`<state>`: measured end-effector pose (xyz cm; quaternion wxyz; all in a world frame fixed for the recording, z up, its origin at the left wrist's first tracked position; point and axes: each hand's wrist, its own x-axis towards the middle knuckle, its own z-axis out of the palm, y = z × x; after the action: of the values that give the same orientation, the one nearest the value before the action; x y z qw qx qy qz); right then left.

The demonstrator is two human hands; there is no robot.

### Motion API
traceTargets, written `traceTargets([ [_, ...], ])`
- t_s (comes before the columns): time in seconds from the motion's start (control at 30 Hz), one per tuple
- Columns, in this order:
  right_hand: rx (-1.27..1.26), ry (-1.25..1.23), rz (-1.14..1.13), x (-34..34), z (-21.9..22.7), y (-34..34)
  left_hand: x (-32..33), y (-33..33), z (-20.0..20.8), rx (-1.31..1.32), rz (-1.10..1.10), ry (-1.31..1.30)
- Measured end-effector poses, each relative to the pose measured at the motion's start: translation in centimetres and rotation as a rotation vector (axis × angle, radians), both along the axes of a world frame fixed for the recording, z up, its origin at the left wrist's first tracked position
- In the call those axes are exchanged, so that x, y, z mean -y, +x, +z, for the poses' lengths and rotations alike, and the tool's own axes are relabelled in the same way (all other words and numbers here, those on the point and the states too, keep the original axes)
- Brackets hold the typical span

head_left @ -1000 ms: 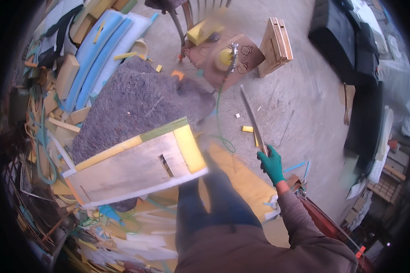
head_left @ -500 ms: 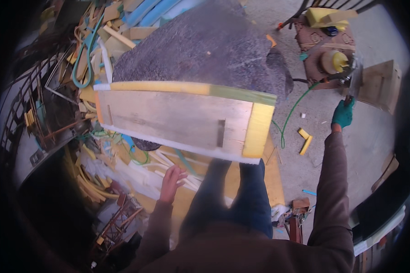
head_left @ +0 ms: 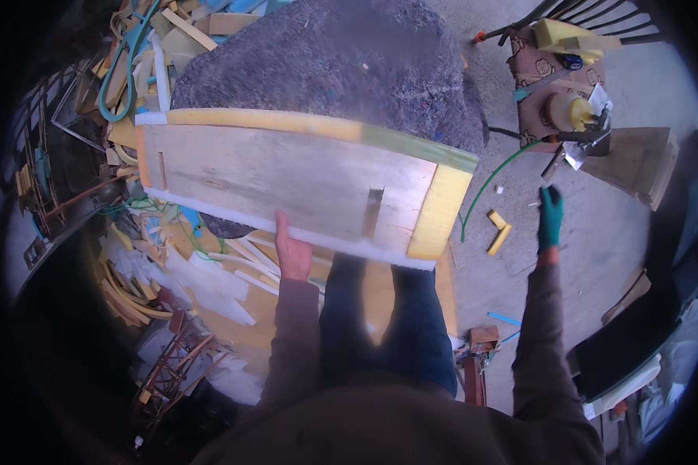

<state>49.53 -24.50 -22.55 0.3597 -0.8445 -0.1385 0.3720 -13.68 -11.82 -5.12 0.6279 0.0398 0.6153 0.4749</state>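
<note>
Your left hand [head_left: 292,252], bare, reaches up under the near edge of the wooden panel [head_left: 287,182]; only the back of the hand and one raised finger show, so whether the fingers grip the panel or merely press against its white foam edge cannot be told. The panel lies flat in front of you, bordered by yellow foam [head_left: 439,213] along its far and right sides, and hides the front part of the grey felt mound [head_left: 333,70] behind it. Your right hand [head_left: 550,218], in a green glove, is extended well to the right of the panel over the concrete floor [head_left: 574,256]; its fingers look loosely straightened with nothing between them, though the palm side is turned away. A yellow L-shaped offcut [head_left: 497,231] lies near it. The foam scrap heap [head_left: 186,263] at left blurs toward the dark rim. Your legs [head_left: 395,325] are partly covered by the panel.
</note>
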Motion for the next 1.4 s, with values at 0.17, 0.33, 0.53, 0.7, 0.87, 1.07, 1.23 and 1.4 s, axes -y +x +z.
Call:
traceTargets([
  [0.17, -0.607, 0.061, 0.15, 2.5, 12.7, -16.3, -0.2, 0.3, 0.5, 0.002, 0.101, -0.019],
  [0.33, -0.451, 0.147, 0.465, 0.6, 16.5, -25.0, -0.8, -0.8, 3.9, 0.103, 0.141, -0.135],
  [0.53, -0.712, 0.166, 0.029, -3.4, 23.2, -27.5, -0.9, -2.3, 6.1, -0.749, -0.596, 0.397],
  [0.7, -0.63, 0.152, -0.084, -2.2, 30.3, -31.3, -2.3, -4.7, 11.5, -0.758, -0.647, 0.494],
  [0.87, -0.603, 0.424, -0.081, 2.7, 37.1, -36.1, -5.9, -6.7, 17.7, 0.213, -0.106, 0.134],
  [1.07, -0.215, 0.452, -0.15, 7.5, 42.3, -39.3, -10.8, -3.9, 24.1, 0.231, -0.333, 0.367],
  [1.23, 0.259, 0.505, -0.377, 11.6, 45.6, -38.2, -10.5, 1.2, 31.2, 0.184, -0.62, 0.747],
  [1.4, 0.429, 0.702, -0.321, 12.0, 51.5, -35.6, -6.1, 7.1, 39.2, -0.098, -1.005, 1.01],
])
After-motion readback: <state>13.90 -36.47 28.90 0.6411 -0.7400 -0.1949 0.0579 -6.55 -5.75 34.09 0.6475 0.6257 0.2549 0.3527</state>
